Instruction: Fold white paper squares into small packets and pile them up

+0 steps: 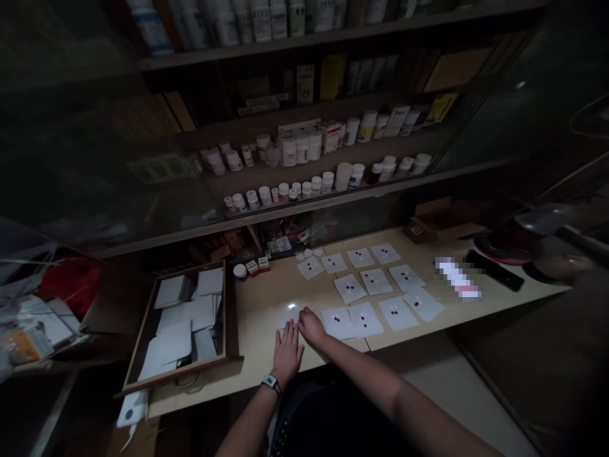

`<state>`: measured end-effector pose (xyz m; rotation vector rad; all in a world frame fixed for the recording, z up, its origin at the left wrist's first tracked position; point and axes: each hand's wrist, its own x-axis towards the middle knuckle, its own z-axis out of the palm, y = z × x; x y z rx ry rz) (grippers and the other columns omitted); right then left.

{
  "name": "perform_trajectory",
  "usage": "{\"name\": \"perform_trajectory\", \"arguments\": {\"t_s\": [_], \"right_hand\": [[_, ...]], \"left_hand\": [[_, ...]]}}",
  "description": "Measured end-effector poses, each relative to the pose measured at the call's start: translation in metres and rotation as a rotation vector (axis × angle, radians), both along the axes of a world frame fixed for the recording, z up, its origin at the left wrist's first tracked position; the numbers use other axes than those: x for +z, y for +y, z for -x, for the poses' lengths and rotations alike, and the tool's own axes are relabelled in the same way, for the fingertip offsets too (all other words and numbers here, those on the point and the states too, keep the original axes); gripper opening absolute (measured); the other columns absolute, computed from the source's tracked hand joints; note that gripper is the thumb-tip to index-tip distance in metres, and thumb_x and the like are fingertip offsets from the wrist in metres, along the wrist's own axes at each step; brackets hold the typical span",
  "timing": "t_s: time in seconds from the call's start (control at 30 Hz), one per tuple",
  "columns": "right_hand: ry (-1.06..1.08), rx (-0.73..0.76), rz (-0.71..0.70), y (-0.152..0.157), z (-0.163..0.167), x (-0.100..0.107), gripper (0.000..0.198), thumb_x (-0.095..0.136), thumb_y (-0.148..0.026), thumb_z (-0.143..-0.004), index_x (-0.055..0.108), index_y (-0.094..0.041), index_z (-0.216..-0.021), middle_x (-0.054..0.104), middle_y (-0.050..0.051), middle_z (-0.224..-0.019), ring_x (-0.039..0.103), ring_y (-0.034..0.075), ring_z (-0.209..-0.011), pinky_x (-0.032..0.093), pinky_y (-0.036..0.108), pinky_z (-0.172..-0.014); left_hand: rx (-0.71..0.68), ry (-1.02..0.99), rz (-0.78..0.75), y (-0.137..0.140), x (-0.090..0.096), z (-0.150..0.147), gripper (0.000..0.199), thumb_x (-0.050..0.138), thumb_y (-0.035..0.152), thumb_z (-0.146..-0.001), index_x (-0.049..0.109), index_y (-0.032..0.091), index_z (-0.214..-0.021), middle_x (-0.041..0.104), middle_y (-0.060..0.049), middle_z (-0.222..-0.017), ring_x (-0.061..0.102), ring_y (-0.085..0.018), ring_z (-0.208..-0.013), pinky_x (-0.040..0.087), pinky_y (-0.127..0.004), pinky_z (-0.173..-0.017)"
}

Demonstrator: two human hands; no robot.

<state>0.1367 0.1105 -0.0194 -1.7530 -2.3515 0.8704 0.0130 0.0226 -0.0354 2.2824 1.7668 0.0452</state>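
My left hand (287, 355) lies flat on the table with its fingers stretched out, a watch (271, 383) on its wrist. Its fingertips rest at a white piece of paper (286, 317), partly hidden by both hands. Right beside it, my right hand (312, 327) is closed at the paper's right edge; whatever its fingers hold is hidden. To the right, several square white papers (343, 329) lie in rows, each bearing small dark red and white pills (394, 311).
At left stands a wooden drawer box (231, 317) of white paper packets (174, 339). Small boxes (263, 264) and a white-lidded jar (240, 271) sit behind. Shelves of medicine bottles (343, 176) rise at the back. A dark phone (497, 271) and open carton (442, 219) are at right.
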Motion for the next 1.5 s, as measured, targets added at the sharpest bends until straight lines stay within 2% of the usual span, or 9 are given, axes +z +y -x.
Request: {"name": "perform_trajectory", "arguments": {"t_s": [0.23, 0.6, 0.73, 0.87, 1.0, 1.13, 1.5], "right_hand": [[-0.033, -0.003, -0.004, 0.001, 0.002, 0.005, 0.022, 0.04, -0.013, -0.088, 0.061, -0.011, -0.096, 0.06, 0.014, -0.105, 0.058, 0.02, -0.091, 0.041, 0.027, -0.081], [0.034, -0.018, -0.015, -0.003, -0.003, 0.01, 0.027, 0.041, -0.01, -0.085, 0.057, -0.012, -0.107, 0.06, 0.011, -0.107, 0.056, 0.019, -0.096, 0.04, 0.027, -0.085], [0.027, 0.167, -0.129, -0.014, -0.013, 0.008, 0.028, 0.04, -0.016, -0.089, 0.06, -0.014, -0.109, 0.06, 0.012, -0.111, 0.054, 0.022, -0.104, 0.04, 0.032, -0.089], [0.009, 0.418, -0.259, -0.029, -0.03, 0.002, 0.04, 0.044, -0.021, -0.089, 0.052, -0.013, -0.128, 0.053, 0.016, -0.131, 0.043, 0.028, -0.122, 0.033, 0.044, -0.1], [-0.025, 0.501, -0.29, -0.036, -0.043, -0.004, 0.048, 0.046, -0.026, -0.09, 0.044, -0.014, -0.136, 0.047, 0.017, -0.138, 0.04, 0.029, -0.126, 0.029, 0.047, -0.103], [-0.028, 0.51, -0.312, -0.037, -0.046, -0.006, 0.048, 0.047, -0.028, -0.09, 0.044, -0.015, -0.136, 0.047, 0.017, -0.137, 0.042, 0.029, -0.125, 0.029, 0.048, -0.103], [-0.033, 0.427, -0.285, -0.032, -0.038, -0.011, 0.046, 0.047, -0.022, -0.088, 0.046, -0.009, -0.133, 0.05, 0.018, -0.132, 0.048, 0.029, -0.117, 0.04, 0.042, -0.096]], "left_hand": [[0.035, 0.009, 0.007, 0.003, -0.007, 0.001, 0.06, 0.036, 0.031, -0.092, 0.022, 0.013, -0.147, 0.023, -0.015, -0.152, 0.018, -0.03, -0.141, 0.021, -0.056, -0.11], [0.014, 0.09, 0.053, 0.007, -0.003, 0.002, 0.059, 0.031, 0.032, -0.093, 0.018, 0.014, -0.148, 0.02, -0.011, -0.154, 0.016, -0.027, -0.141, 0.021, -0.054, -0.11], [0.027, 0.089, 0.029, 0.008, -0.006, 0.001, 0.057, 0.03, 0.033, -0.094, 0.021, 0.014, -0.147, 0.022, -0.012, -0.153, 0.019, -0.028, -0.14, 0.022, -0.056, -0.11], [0.022, 0.09, -0.025, 0.006, -0.007, -0.001, 0.056, 0.028, 0.033, -0.094, 0.024, 0.013, -0.146, 0.023, -0.013, -0.152, 0.02, -0.027, -0.14, 0.022, -0.055, -0.11], [0.009, 0.087, -0.045, 0.001, -0.006, -0.002, 0.057, 0.031, 0.034, -0.094, 0.027, 0.011, -0.146, 0.027, -0.015, -0.15, 0.023, -0.028, -0.139, 0.024, -0.054, -0.109], [0.001, 0.071, -0.026, -0.003, -0.008, 0.0, 0.057, 0.033, 0.033, -0.093, 0.027, 0.01, -0.145, 0.027, -0.016, -0.15, 0.024, -0.029, -0.139, 0.026, -0.053, -0.109], [0.071, 0.059, 0.009, 0.0, -0.005, -0.006, 0.057, 0.032, 0.028, -0.093, 0.02, 0.015, -0.148, 0.021, -0.013, -0.153, 0.019, -0.028, -0.141, 0.023, -0.056, -0.108]]}}
